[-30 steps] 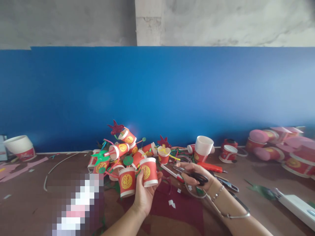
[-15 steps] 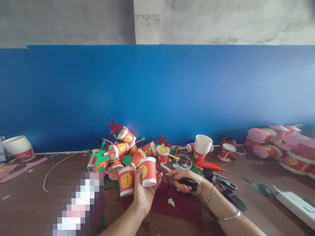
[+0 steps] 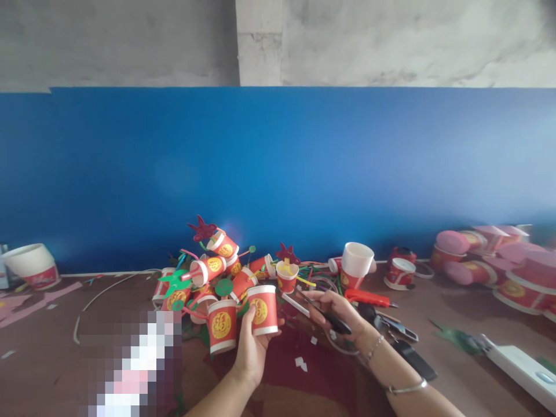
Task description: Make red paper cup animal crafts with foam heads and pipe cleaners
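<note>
A red paper cup (image 3: 264, 310) with white rims and a yellow emblem is upside down in my left hand (image 3: 253, 353), whose fingers wrap round its lower side. My right hand (image 3: 341, 318), with a bracelet and a bangle at the wrist, holds black-handled scissors (image 3: 336, 322); their blades point up and left, apart from the cup. Another red cup (image 3: 222, 326) stands just left of the held one. Behind it lies a pile of red cups (image 3: 209, 268) with green pieces and straws. A small cup (image 3: 287, 275) with a dark red cutout stands behind my hands.
Stacked white-rimmed cups (image 3: 357, 265) stand behind my right hand, near an orange-red cutter (image 3: 368, 297). A glue gun (image 3: 516, 362) and pink-topped cup models (image 3: 527, 278) are at right. A cup stack (image 3: 31, 265) is at far left; paper scraps (image 3: 301, 364) lie in front.
My right hand and the scissors have moved away from the held cup, with the blades now tilted upward. My left hand still holds the cup. The view has shifted slightly.
</note>
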{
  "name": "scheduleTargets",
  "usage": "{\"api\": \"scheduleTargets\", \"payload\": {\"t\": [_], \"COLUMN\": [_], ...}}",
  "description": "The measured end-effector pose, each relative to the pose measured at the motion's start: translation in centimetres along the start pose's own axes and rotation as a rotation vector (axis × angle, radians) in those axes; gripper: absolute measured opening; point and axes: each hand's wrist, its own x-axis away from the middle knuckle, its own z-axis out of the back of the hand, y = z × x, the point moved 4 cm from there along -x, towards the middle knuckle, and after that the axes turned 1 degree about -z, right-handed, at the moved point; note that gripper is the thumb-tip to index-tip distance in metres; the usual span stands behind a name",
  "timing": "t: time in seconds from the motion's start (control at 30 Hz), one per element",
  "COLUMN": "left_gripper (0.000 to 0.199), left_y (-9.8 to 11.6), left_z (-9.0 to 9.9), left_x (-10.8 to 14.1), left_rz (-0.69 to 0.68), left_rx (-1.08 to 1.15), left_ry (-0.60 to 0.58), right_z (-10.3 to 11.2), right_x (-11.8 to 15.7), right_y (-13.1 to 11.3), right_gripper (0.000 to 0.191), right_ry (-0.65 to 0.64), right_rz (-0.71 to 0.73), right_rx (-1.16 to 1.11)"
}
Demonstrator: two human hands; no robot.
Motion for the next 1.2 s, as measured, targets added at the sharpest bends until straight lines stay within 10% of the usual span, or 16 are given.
{"api": "scheduleTargets", "payload": {"t": [0.5,0.77,1.0,1.2], "left_gripper": [0.039,0.033,0.046,0.048], "left_y": [-0.7,-0.4,0.2,0.4], "left_z": [0.2,-1.0,-3.2,-1.5], "left_x": [0.2,-0.4,1.1,0.5], "left_rz": [-0.119,-0.110,-0.019,-0.138], "left_rx": [-0.036,-0.081,-0.025,-0.170], "left_ry": [0.011,0.044,-0.200,-0.186], "right_z": [-4.5,-5.1,-5.1,-4.9], "right_x": [-0.1,0.2,-0.7,-0.2], "right_y": [1.0,0.3,1.6,1.5], "right_gripper": [0.077,0.070,0.062,0.054], "right_ry": [-0.332,-0.266,-0.141,0.065], "right_rz": [0.048,0.081,0.190,0.413], "right_rx": [0.035,0.116,0.230,0.564]}}
